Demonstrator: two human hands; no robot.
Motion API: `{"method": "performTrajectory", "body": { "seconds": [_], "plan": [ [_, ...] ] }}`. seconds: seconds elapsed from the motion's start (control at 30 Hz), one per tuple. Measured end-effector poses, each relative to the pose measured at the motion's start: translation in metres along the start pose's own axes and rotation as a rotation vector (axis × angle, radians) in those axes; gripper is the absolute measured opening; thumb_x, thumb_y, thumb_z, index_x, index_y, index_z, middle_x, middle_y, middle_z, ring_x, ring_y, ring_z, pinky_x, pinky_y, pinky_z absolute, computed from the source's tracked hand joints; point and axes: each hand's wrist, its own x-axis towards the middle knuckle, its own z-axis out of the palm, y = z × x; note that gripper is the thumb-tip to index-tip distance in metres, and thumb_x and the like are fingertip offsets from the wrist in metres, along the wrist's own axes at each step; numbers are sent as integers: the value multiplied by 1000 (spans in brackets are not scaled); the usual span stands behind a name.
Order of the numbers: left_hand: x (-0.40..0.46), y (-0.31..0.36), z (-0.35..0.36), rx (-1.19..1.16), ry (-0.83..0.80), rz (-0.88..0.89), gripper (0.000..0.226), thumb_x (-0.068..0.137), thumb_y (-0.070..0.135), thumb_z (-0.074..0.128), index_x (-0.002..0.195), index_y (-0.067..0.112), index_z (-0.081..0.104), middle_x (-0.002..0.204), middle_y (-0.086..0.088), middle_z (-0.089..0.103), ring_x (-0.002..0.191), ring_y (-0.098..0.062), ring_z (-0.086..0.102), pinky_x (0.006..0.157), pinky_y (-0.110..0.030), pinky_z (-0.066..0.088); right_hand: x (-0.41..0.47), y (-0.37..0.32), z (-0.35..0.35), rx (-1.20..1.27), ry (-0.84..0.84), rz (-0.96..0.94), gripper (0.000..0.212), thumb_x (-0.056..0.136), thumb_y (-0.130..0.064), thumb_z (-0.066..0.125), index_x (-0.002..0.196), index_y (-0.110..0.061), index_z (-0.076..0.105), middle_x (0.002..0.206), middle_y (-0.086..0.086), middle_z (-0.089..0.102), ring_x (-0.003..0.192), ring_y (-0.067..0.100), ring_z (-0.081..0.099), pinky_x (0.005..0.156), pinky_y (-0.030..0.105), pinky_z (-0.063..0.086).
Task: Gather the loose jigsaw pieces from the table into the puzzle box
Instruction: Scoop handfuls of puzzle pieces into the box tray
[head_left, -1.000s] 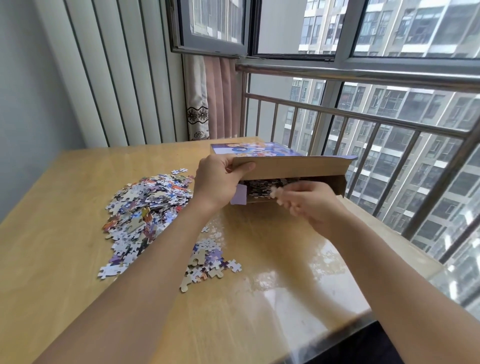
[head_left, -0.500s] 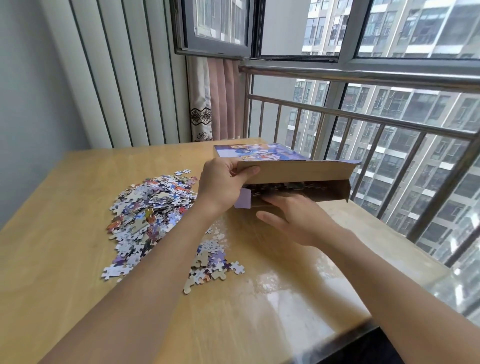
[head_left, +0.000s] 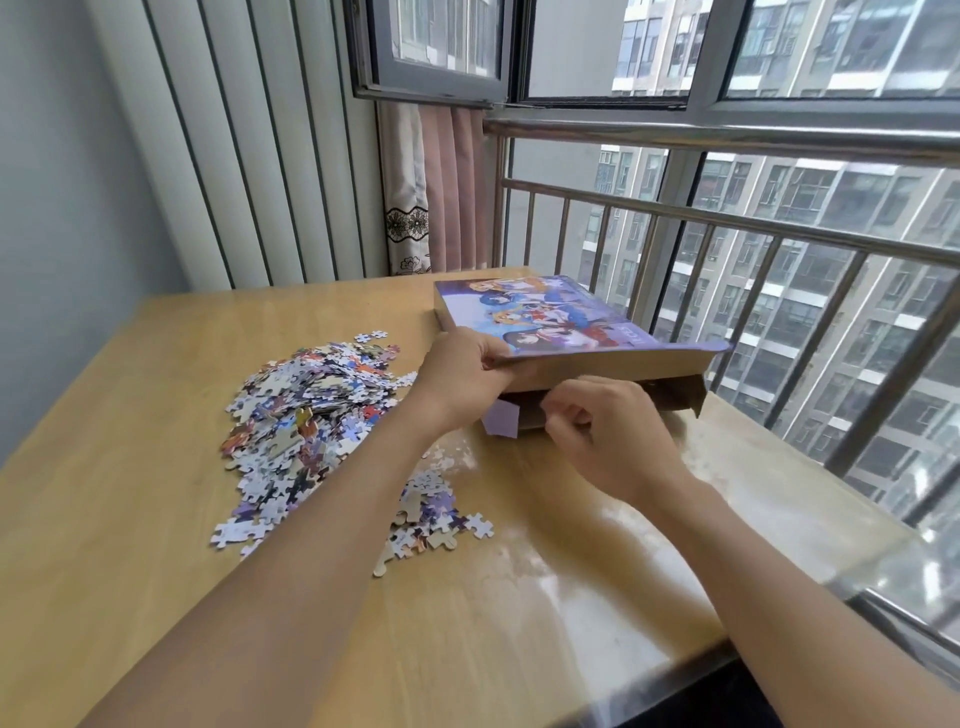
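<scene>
left grip (head_left: 462, 379) grasps puzzle box (head_left: 571, 332) flap; right grip (head_left: 602, 436) clenched (pieces (head_left: 311, 415) beside).

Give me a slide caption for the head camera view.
Left hand holds the puzzle box flap while right hand hovers at its opening; jigsaw pieces remain piled.

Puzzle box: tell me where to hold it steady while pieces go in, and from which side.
Take the purple-printed cardboard puzzle box at its near left corner, from the left, as the left hand grips it now. That leaves the open brown flap end facing the right hand free.
</scene>
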Motion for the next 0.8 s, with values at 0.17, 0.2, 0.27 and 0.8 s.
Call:
{"method": "performTrajectory", "body": {
  "seconds": [0.17,0.2,0.27,0.8],
  "plan": [
    [-9,1,-6,32,-232,-29,8,87,12,74,91,17,79,89,4,77,85,-9,71,74,-17,53,-7,-31,0,226,28,-48,22,76,-24,54,77,-17,74,62,-6,67,54,12,61,56,32,53],
    [-12,3,-11,8,-287,-29,12,86,9,73,94,16,78,93,4,77,90,-7,71,78,-17,54,-7,-38,-1,306,29,-66,20,78,-19,56,79,-15,75,61,-5,67,52,12,61,55,30,53],
    [-23,2,-27,-10,-355,-53,17,85,8,75,97,19,77,98,6,76,95,-4,70,84,-17,54,-3,-52,-5,379,-28,-84,16,81,-9,63,87,-13,78,67,-3,70,58,10,63,58,23,53],
    [-147,-60,-124,679,-28,-689,112,56,107,14,99,15,62,97,-9,59,85,-29,62,72,-36,48,5,-138,33,-190,-873,267,91,56,-69,87,125,-20,53,134,7,40,88,19,62,69,32,48]
  ]
}}
